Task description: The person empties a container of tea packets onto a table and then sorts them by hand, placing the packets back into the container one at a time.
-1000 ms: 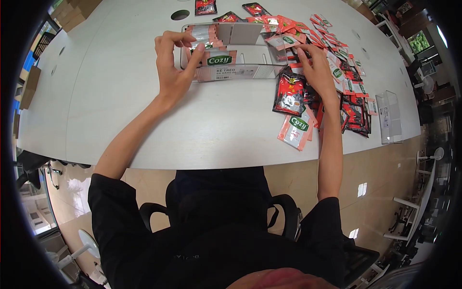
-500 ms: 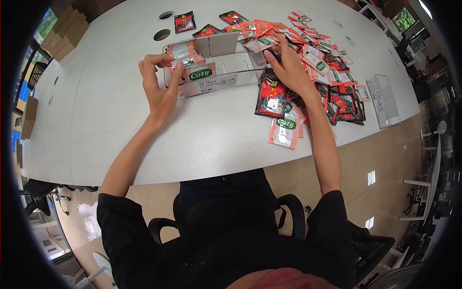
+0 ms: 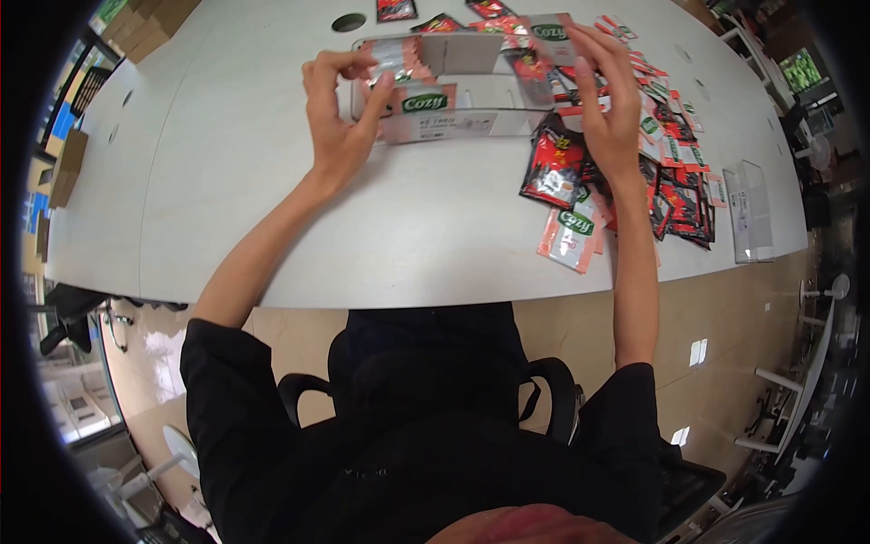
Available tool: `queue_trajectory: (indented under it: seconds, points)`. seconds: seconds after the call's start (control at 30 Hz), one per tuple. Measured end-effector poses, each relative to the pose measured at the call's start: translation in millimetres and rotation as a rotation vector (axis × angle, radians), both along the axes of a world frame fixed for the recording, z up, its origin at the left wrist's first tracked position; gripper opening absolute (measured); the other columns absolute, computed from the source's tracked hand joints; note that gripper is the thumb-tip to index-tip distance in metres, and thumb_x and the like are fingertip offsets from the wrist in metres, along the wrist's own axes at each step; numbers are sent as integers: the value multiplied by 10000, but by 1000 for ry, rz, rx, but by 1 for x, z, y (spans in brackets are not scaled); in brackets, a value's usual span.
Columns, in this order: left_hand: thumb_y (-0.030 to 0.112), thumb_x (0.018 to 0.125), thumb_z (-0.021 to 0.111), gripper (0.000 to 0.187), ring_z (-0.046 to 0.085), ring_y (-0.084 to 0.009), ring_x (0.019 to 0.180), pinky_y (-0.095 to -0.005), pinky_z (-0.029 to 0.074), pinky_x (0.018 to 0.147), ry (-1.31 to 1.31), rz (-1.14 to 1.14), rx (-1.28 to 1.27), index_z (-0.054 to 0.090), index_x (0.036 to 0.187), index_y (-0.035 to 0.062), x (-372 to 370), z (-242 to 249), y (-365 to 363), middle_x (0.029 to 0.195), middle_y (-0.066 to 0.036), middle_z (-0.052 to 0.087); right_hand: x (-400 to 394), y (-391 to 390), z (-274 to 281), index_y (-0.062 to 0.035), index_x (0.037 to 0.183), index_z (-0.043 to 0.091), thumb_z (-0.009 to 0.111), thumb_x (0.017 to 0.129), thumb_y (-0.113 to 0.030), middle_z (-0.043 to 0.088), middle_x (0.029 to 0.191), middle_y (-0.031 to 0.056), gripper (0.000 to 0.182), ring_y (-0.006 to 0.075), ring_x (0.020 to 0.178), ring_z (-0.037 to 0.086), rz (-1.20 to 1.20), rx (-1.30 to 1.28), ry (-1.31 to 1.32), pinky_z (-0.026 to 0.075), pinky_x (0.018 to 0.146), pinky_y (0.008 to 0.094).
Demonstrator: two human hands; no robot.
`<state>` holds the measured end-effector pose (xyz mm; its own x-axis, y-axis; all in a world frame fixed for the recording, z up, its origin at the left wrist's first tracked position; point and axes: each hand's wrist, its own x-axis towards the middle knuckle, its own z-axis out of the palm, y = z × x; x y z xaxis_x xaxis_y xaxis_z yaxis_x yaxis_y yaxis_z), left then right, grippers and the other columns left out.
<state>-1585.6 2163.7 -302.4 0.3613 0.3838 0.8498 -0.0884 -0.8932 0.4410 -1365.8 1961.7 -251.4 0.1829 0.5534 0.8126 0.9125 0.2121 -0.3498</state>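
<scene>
A clear plastic bin with a printed label lies along the table. Salmon-and-white Cozy sachets stand in its left part. My left hand is curled over the bin's left end, thumb and fingers gripping there against the sachets. My right hand pinches another Cozy sachet above the bin's right end. Just below that hand lies a black-and-red sachet, with more Cozy sachets in front of it.
A mixed pile of sachets spreads to the right of my right hand. Another clear bin stands near the table's right edge. Several black-and-red packets lie behind the filled bin, near a round cable hole. Cardboard boxes sit at far left.
My right hand has raised a Cozy sachet from the pile's edge to above the bin's right end. My left hand keeps its place at the left end. The whole view has shifted.
</scene>
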Motion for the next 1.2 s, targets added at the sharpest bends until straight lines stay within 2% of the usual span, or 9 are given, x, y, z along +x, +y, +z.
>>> queue_trajectory:
  seconds: [0.13, 0.2, 0.27, 0.33, 0.4, 0.67, 0.87, 0.93, 1.2]
  points:
    - [159, 850, 730, 227, 447, -163, 891, -307, 336, 805, 30, 35, 94, 616, 1025, 71, -1, 10, -4, 923, -19, 550, -19, 2, 5, -57, 1226, 638, 570, 942, -90, 611, 1259, 89, 294, 224, 1172, 538, 43, 27, -221, 415, 986, 340]
    - [172, 842, 742, 232, 443, -165, 899, -307, 335, 810, 82, 62, 154, 627, 1020, 79, -3, 15, -10, 929, -17, 559, -37, 3, 8, -88, 1260, 627, 581, 945, -126, 601, 1297, 61, 321, 214, 1189, 527, 169, 8, -82, 390, 1004, 345]
    - [181, 846, 748, 206, 436, -164, 917, -305, 347, 808, 106, 111, 261, 631, 987, 85, -2, 16, -13, 935, -12, 572, -44, 5, 8, -19, 1352, 516, 695, 859, -217, 536, 1361, 175, 561, 334, 1237, 508, 250, -217, -129, 372, 1051, 403]
    - [225, 783, 781, 231, 472, -213, 926, -395, 296, 818, 96, 50, 178, 681, 966, 126, -3, 7, -2, 948, -58, 549, -57, 12, 4, -14, 1326, 536, 706, 852, -221, 551, 1340, 170, 545, 324, 1199, 534, 298, -222, -66, 397, 1023, 402]
    - [175, 783, 768, 172, 478, -221, 889, -391, 297, 812, 46, 36, 255, 640, 864, 94, -3, 7, 0, 917, -68, 547, -65, 12, 8, -13, 1312, 541, 710, 846, -172, 559, 1332, 164, 520, 314, 1186, 540, 327, -324, -65, 408, 1007, 401]
    - [114, 809, 734, 166, 480, -226, 843, -382, 322, 815, -69, 31, 225, 601, 900, 73, 2, 2, -1, 846, -59, 542, -62, 13, 7, -29, 1348, 524, 689, 848, -92, 537, 1366, 141, 530, 298, 1210, 511, 270, -289, -138, 389, 1019, 399]
    - [141, 853, 716, 148, 483, -213, 861, -381, 335, 830, -135, 43, 133, 593, 907, 81, 0, -5, 6, 878, -61, 555, -58, 13, 2, -48, 1392, 493, 675, 871, -152, 489, 1419, 141, 562, 289, 1231, 498, 237, -367, -241, 351, 1056, 417]
    - [149, 865, 735, 173, 445, -156, 903, -307, 362, 794, -132, -26, 169, 620, 972, 76, 1, -6, 11, 944, -11, 581, -52, 16, -10, -104, 1293, 603, 585, 949, -196, 589, 1326, 32, 357, 224, 1197, 519, 265, -154, -263, 376, 1023, 368]
    - [85, 871, 718, 136, 464, -147, 869, -301, 362, 795, -195, -103, 140, 610, 952, 72, -2, -3, 6, 937, -11, 585, -57, 14, -9, -117, 1317, 582, 564, 955, -249, 581, 1329, 33, 386, 248, 1224, 497, 241, -198, -279, 367, 1044, 403]
